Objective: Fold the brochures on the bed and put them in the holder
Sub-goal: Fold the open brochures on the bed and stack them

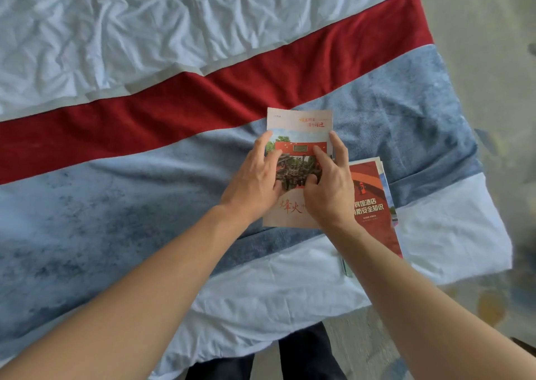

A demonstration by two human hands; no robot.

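Note:
A pale brochure [298,124] with a red gate photo and red brush lettering lies folded on the blue band of the bed. My left hand [255,176] presses on its left half with spread fingers. On the right half rests my right hand [329,185], fingers flat on the paper. A small stack of brochures with a red cover [371,202] lies just right of it, partly under my right wrist. No holder is in view.
The bed [116,205] has a wrinkled white sheet, a red stripe [203,101] and a blue runner. Its right edge and foot corner drop to a pale patterned floor [493,60]. My dark trousers show below the bed edge.

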